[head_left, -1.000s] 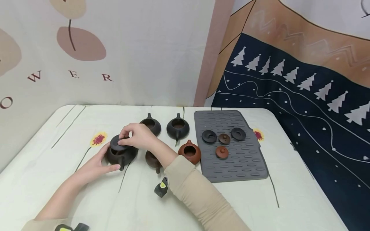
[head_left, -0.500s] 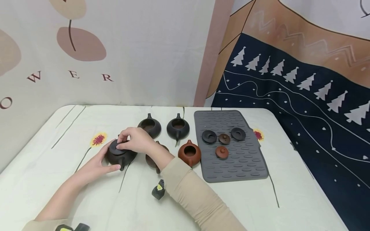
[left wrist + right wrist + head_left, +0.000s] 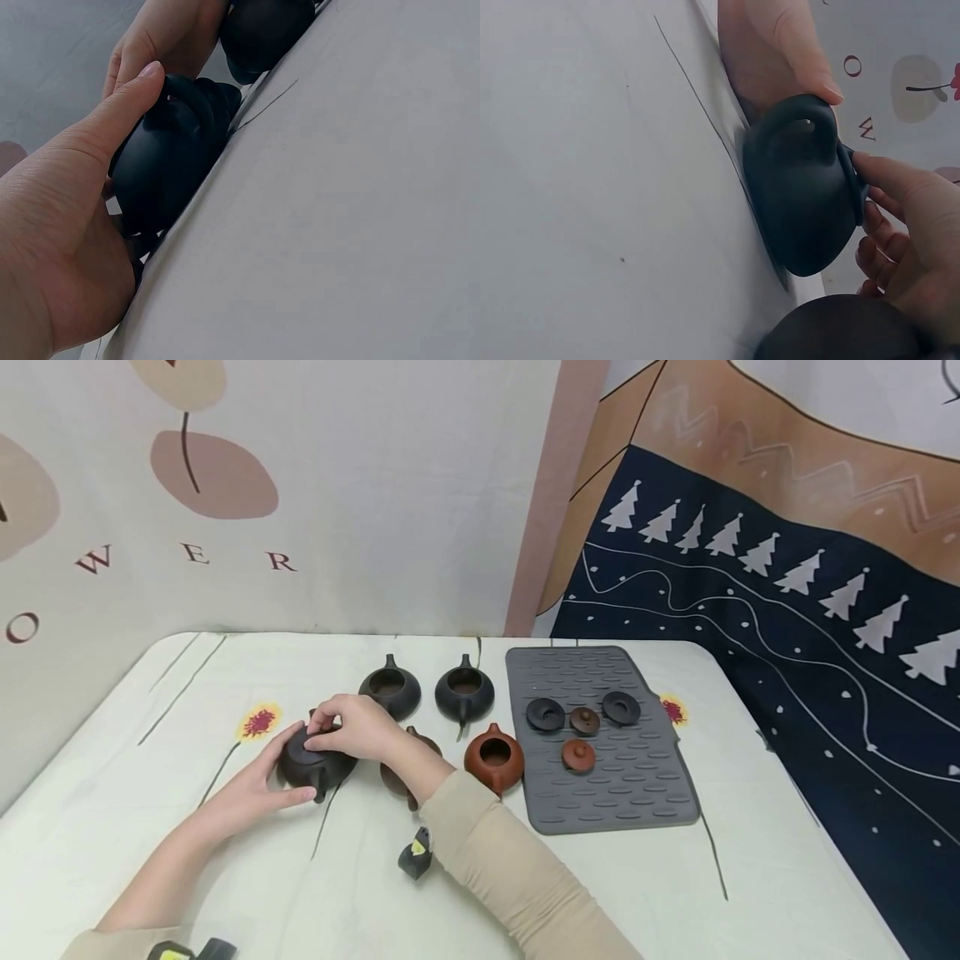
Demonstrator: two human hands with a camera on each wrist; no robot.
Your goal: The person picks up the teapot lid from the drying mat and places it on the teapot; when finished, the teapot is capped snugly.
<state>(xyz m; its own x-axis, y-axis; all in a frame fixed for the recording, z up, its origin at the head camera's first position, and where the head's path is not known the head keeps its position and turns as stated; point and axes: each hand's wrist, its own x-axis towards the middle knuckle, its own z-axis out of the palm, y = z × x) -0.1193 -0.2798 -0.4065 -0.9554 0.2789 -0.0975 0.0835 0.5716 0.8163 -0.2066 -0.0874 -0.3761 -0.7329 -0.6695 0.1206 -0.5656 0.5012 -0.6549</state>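
A black teapot [image 3: 306, 773] stands on the table at the left in the head view. My left hand [image 3: 255, 789] holds it from the left, the thumb by the handle and the fingers along the far side. With my right hand [image 3: 360, 727] I pinch the black lid [image 3: 297, 747], which sits over the teapot's opening. In the right wrist view the lid [image 3: 853, 182] lies right at the rim, thumb and fingers around its top. The left wrist view shows the left thumb [image 3: 131, 101] beside the teapot's handle [image 3: 193, 105].
Two lidless black teapots, one at the back [image 3: 465, 697] and one nearer the right hand [image 3: 401, 697], stand behind. A dark brown teapot [image 3: 393, 781] is partly under the right forearm, beside a reddish one [image 3: 495, 762]. Several lids lie on a grey mat [image 3: 607, 802].
The right hand has come down slightly, and the lid has gone from tilted above the opening to lying over it. The left hand has stayed on the teapot.
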